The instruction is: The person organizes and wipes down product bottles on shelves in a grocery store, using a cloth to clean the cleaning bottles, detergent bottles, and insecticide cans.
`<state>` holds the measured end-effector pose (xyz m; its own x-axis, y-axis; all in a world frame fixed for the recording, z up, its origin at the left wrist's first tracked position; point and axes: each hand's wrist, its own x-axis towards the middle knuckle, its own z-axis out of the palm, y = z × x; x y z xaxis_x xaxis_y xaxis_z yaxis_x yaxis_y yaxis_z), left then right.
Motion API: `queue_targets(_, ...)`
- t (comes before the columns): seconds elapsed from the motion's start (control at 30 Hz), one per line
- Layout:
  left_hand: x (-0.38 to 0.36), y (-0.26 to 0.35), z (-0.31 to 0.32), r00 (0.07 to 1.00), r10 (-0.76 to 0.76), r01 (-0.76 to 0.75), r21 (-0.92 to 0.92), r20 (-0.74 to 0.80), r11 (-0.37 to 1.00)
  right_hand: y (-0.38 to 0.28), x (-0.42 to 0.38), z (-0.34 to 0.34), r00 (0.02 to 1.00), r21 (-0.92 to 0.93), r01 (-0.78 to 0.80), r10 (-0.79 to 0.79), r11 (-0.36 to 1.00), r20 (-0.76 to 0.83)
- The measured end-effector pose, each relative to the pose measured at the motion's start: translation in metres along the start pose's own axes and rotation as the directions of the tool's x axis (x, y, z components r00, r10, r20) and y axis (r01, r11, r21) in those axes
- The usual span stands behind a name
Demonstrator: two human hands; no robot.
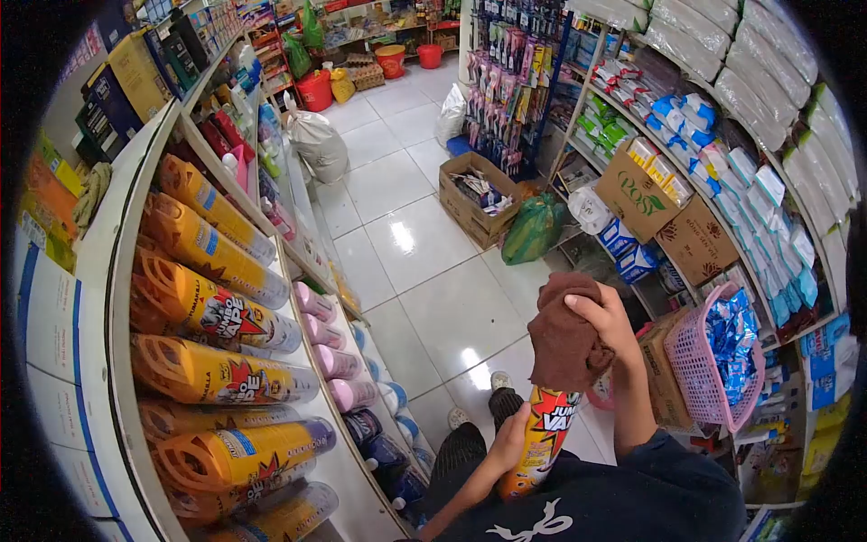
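Note:
My left hand (511, 441) is wrapped round the lower part of an orange Jumbo Vape spray can (545, 443), held upright and slightly tilted in front of my body. A folded brown cloth (567, 339) covers the can's top, so the cap is hidden. My right hand (607, 318) grips this cloth from the right side, thumb on top. On the shelf (302, 434) to my left stand several more orange spray cans (230, 384) of the same kind, with orange caps.
Pink bottles (334, 361) line a lower shelf on the left. To my right are a pink basket (673, 348) of blue packets and a cardboard box (637, 190). An open carton (470, 226) and a green bag (533, 230) sit on the tiled floor (424, 289).

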<state>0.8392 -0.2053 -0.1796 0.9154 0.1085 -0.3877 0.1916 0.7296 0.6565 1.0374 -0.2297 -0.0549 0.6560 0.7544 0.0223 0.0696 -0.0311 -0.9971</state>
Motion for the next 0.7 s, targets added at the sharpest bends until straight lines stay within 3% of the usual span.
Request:
queue_targets(0.1, -0.002, -0.01, -0.006, 1.0, 0.005, -0.005, -0.041, 0.002, 0.999, -0.007, -0.004, 0.014, 0.998, 0.133, -0.057, 0.059, 0.989, -0.009)
queue_targets(0.13, -0.004, -0.013, -0.008, 0.999, -0.015, 0.021, -0.122, 0.052, 0.992, -0.008, -0.005, 0.017, 0.999, 0.126, -0.048, 0.048, 0.991, 0.003)
queue_targets(0.27, -0.01, -0.015, -0.02, 0.992, -0.016, 0.03, -0.112, 0.124, 0.993, -0.007, -0.006, 0.026, 0.997, 0.152, -0.063, 0.057, 0.986, 0.044)
queue_targets(0.37, -0.012, -0.016, -0.024, 0.992, 0.02, -0.004, -0.133, 0.123, 0.991, -0.003, -0.004, 0.033, 0.997, 0.179, -0.068, 0.06, 0.982, 0.049)
queue_targets(0.4, -0.013, -0.014, -0.02, 0.998, 0.011, -0.005, -0.087, 0.06, 0.996, -0.003, -0.003, 0.036, 0.998, 0.181, -0.059, 0.052, 0.982, 0.045)
queue_targets(0.6, -0.027, 0.007, -0.026, 0.983, -0.004, 0.029, -0.131, 0.183, 0.991, 0.003, 0.007, 0.048, 0.988, 0.243, -0.154, 0.144, 0.958, 0.061)
queue_targets(0.7, -0.026, 0.002, -0.031, 0.988, 0.038, -0.006, -0.207, 0.152, 0.978, 0.002, 0.009, 0.061, 0.993, 0.261, -0.115, 0.102, 0.958, 0.061)
